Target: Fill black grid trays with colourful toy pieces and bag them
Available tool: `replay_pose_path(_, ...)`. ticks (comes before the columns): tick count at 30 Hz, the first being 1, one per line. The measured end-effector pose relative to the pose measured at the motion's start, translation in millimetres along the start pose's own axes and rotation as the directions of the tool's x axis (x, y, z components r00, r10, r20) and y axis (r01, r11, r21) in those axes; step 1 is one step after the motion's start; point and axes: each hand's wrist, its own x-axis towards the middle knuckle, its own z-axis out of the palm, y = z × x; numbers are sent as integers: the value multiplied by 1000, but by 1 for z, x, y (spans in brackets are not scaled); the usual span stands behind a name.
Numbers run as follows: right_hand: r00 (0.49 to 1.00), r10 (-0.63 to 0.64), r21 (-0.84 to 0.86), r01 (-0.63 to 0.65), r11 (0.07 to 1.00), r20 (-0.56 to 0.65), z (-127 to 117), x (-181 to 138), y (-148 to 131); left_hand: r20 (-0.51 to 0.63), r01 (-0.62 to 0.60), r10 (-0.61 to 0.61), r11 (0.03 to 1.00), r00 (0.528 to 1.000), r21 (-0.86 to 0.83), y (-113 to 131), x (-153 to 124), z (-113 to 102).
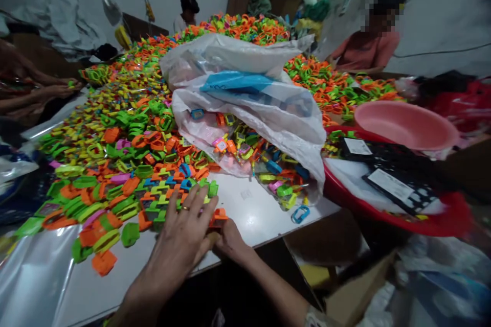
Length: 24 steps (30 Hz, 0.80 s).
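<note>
From where I stand, the work in hand looks like squaring small plastic pieces into neat rows. The left hand (pixel 187 217), a ring on one finger, lies open with its fingers spread across a close-set block of orange, blue, yellow and green plastic pieces (pixel 164 190), near the front edge of the glossy white tabletop (pixel 264 209). The right hand (pixel 232 242) is curled at that edge, close beside a small bright-orange plastic piece (pixel 218 217) at the block's near right corner; I can't tell whether its fingers grip anything, since their tips are hidden. Loose orange and green plastic frames (pixel 111 214) lie to the left of the block, and a white plastic bag with blue print (pixel 307 135) gapes just beyond it. To my eye, the next move calls for the right hand to bring that orange piece flush while the left steadies the rows.
</note>
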Motion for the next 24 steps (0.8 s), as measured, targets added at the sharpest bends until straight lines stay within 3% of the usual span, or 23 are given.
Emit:
replay_pose_path(7, 985, 19, -282, 30, 959, 169, 7, 6, 4, 106, -42, 53, 994, 993, -101, -13, 13, 41)
replay_pose_path(10, 967, 17, -496, 115, 861, 254, 25, 16, 5, 116, 0, 4, 999, 993, -32, -17, 16, 50)
replay_pose_path(13, 959, 41, -547, 124, 828, 280, 22, 22, 4, 130, 7, -10, 1000, 991, 28, -22, 14, 50)
replay_pose_path(15, 937, -17, -453, 185, 872, 350, -5, 25, 2, 122, -6, 0, 999, 993, 49, -22, 11, 48)
replay_pose_path(17, 927, -51, -415, 215, 884, 372, -53, 35, 0, 108, -24, 17, 997, 994, 70, -21, 7, 47)
replay_pose_path(18, 946, -29, -462, 184, 867, 323, -82, 43, -1, 103, -32, 24, 996, 994, 78, -20, 5, 47)
replay_pose_path(19, 982, 49, -584, 69, 809, 184, -112, 53, -2, 96, -33, 25, 996, 995, 82, -20, 4, 48)
replay_pose_path(21, 987, 150, -740, -148, 656, -64, -164, 75, -5, 85, -37, 30, 996, 996, 82, -20, 3, 50)
replay_pose_path(24, 970, 169, -790, -240, 565, -174, -202, 98, -6, 54, -51, 45, 994, 997, 100, -24, 2, 56)
